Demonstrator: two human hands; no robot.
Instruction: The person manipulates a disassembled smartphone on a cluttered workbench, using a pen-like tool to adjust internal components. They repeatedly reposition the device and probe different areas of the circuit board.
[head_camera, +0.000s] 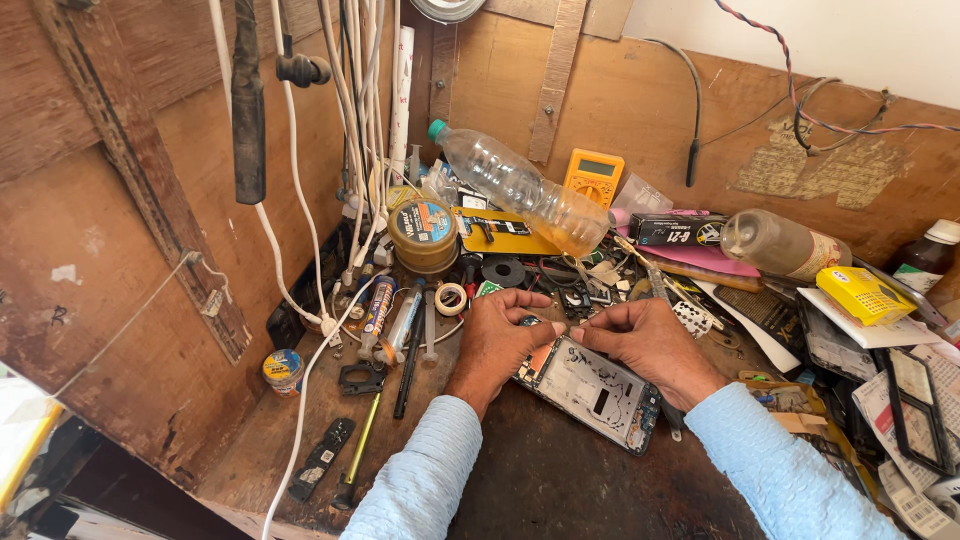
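An opened phone (595, 392) lies back-up on the dark wooden bench, its white inner frame exposed. My left hand (498, 342) rests on its upper left corner, fingertips pinching a small dark part (528, 321) near the top edge. My right hand (650, 342) rests over the phone's upper right edge, thumb and forefinger pinched together close to the left fingertips. Whether the right fingers hold anything is too small to tell. Both arms wear light blue sleeves.
Behind the hands lies clutter: a clear plastic bottle (520, 190), a yellow multimeter (593, 176), a round tin (423, 233), tape rolls, glue tubes (378, 310) and tools. A yellow box (865, 293) and papers crowd the right. White cables (300, 200) hang at left.
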